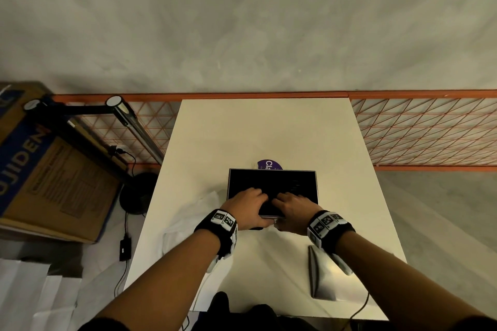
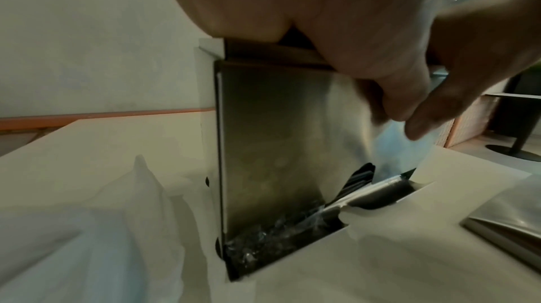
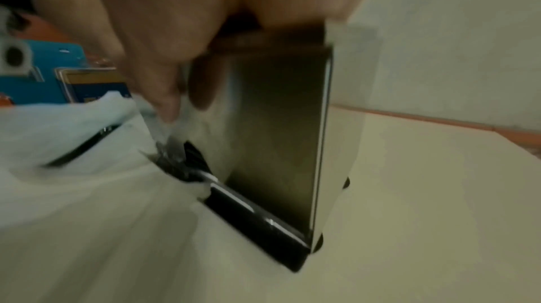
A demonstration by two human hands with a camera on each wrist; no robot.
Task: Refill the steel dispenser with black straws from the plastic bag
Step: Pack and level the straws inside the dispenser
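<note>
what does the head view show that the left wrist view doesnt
Only the head view shows the dispenser's open top full of black straws, both wrists with their marker bands, the purple label behind the box, and the cardboard box off the table.

Only the left wrist view shows the dispenser's steel front wall and the straws at its bottom slot.

Both show the steel dispenser, the left hand, the right hand, the plastic bag and the steel lid.
</note>
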